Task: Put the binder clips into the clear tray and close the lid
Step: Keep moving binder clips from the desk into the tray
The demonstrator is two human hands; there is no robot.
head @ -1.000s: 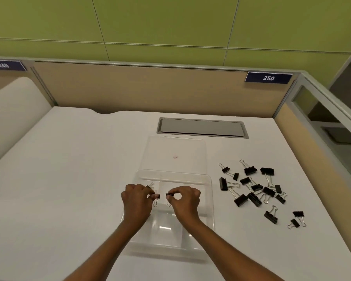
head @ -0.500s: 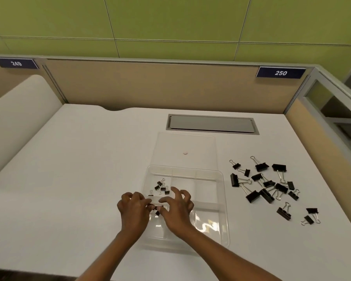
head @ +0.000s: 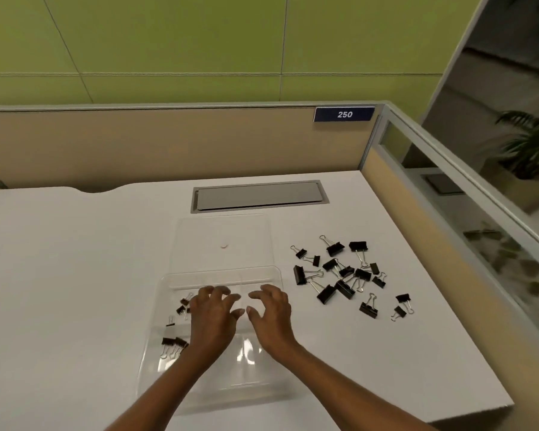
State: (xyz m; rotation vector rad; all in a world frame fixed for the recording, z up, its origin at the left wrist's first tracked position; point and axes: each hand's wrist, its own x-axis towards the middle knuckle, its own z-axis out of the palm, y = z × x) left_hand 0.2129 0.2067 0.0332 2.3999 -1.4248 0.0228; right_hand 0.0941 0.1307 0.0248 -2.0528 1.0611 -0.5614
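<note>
Hovering over clear tray (head: 263, 276) with both hands, left hand (head: 213, 315) and right hand (head: 273, 312), fingers apart, empty; binder clips (head: 339, 272) near right tabletop edge likely light, stiff, best pinched by bodies.

Both hands crowd the clear tray (head: 156, 365); loose binder clips (head: 339, 272) lie unobstructed on open desk (head: 75, 275).

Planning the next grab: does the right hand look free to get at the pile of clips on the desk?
Probably yes. The right hand hovers open and empty over the clear tray, and the loose binder clips lie uncovered on the desk just to its right, with nothing between them.
</note>
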